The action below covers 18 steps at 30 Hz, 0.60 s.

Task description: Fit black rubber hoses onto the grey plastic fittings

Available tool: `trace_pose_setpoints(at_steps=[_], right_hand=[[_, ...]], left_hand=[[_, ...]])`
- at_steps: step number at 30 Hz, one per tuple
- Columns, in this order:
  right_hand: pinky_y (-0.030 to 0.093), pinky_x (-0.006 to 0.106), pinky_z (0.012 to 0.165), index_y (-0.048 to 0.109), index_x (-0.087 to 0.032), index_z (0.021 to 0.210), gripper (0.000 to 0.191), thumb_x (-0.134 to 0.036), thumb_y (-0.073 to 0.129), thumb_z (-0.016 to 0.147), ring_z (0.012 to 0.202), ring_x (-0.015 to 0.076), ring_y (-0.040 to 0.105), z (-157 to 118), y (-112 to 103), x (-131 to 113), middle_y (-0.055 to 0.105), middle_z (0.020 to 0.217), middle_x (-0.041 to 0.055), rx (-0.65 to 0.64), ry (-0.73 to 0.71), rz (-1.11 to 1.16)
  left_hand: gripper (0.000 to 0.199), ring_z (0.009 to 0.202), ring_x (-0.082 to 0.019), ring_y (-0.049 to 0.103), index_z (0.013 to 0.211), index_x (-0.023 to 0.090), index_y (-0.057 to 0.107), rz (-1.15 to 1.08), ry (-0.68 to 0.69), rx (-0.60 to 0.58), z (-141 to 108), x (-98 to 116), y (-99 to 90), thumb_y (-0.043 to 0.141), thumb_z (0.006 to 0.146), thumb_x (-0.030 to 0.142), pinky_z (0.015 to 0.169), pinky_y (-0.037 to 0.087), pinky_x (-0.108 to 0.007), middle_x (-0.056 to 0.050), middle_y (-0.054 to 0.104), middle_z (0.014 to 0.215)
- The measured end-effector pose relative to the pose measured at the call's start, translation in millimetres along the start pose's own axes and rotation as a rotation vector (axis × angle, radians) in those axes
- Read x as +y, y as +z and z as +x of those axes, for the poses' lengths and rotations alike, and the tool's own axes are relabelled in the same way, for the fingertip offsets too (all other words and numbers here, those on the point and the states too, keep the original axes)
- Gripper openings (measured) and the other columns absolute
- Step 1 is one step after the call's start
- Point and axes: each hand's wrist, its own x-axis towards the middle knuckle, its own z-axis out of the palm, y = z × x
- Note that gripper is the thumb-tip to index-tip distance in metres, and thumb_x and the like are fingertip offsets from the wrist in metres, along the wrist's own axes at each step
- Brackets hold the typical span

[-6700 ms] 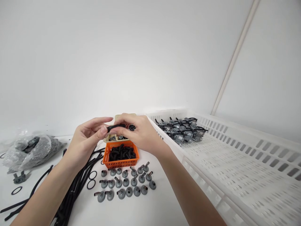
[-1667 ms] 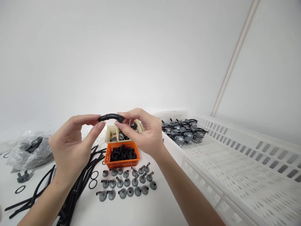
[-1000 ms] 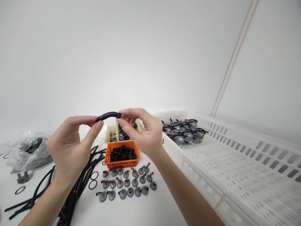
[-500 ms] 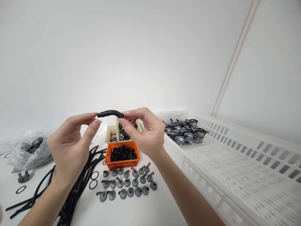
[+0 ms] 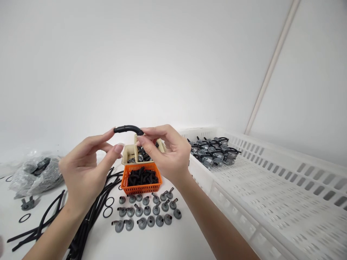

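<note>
A short curved black rubber hose (image 5: pixel 129 128) is held up level above the table, with a raised ring partway along it. My right hand (image 5: pixel 169 151) pinches its right end between thumb and index finger. At the left end, the index fingertip of my left hand (image 5: pixel 86 162) touches the hose, while the thumb is spread away below it. Under my hands, an orange basket (image 5: pixel 141 190) holds many small black rubber pieces. Behind it, cream bins (image 5: pixel 128 148) contain metal and dark parts.
Rows of grey caps with spouts (image 5: pixel 141 223) stand before the basket. Long black tubes (image 5: pixel 89 220) and black rings (image 5: pixel 107 212) lie left, beside a plastic bag (image 5: pixel 35 177) of parts. At right, a white crate (image 5: pixel 271 195) holds assembled metal units (image 5: pixel 211 151).
My left thumb has dropped away from the hose's left end and the left hand has shifted slightly right. The right hand's pinch stays nearly the same.
</note>
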Motion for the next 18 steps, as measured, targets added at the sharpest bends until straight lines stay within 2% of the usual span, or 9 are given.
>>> trace_pose_setpoints(at_steps=[5, 10, 13, 18], right_hand=[[0.056, 0.027, 0.063, 0.065, -0.020, 0.095, 0.012, -0.026, 0.066, 0.084, 0.067, 0.0128, 0.068, 0.2, 0.9, -2.6, 0.068, 0.072, 0.0001, 0.049, 0.011, 0.021], [0.055, 0.027, 0.061, 0.064, -0.020, 0.097, 0.014, -0.027, 0.064, 0.085, 0.065, 0.0124, 0.068, 0.9, -0.2, -2.5, 0.069, 0.072, 0.0000, 0.041, 0.024, 0.018], [0.056, 0.026, 0.061, 0.063, -0.020, 0.098, 0.015, -0.027, 0.063, 0.086, 0.065, 0.0120, 0.068, 0.7, 0.0, -1.9, 0.069, 0.072, -0.0001, 0.042, 0.025, 0.003], [0.056, 0.027, 0.062, 0.064, -0.021, 0.098, 0.013, -0.025, 0.061, 0.086, 0.072, 0.0129, 0.068, 1.4, 0.2, -0.6, 0.070, 0.084, 0.0024, 0.107, -0.017, -0.054]], left_hand=[[0.042, 0.048, -0.012, 0.056, 0.116, 0.033, 0.066, -0.008, 0.032, -0.096, -4.0, 0.2, 0.8, 0.072, 0.076, 0.020, 0.069, 0.056, -0.038, 0.007, 0.062, 0.058], [0.044, 0.045, -0.011, 0.051, 0.119, 0.032, 0.065, 0.016, 0.054, -0.131, -6.6, -2.5, -0.3, 0.072, 0.076, 0.022, 0.060, 0.054, -0.034, 0.007, 0.057, 0.054], [0.046, 0.044, -0.011, 0.049, 0.120, 0.032, 0.064, 0.018, 0.079, -0.144, -7.2, -3.3, 0.2, 0.072, 0.076, 0.022, 0.060, 0.054, -0.034, 0.008, 0.055, 0.051], [0.053, 0.042, -0.010, 0.048, 0.125, 0.034, 0.061, -0.023, 0.123, -0.198, -8.0, -3.2, 1.0, 0.070, 0.076, 0.016, 0.060, 0.054, -0.034, 0.009, 0.055, 0.050]])
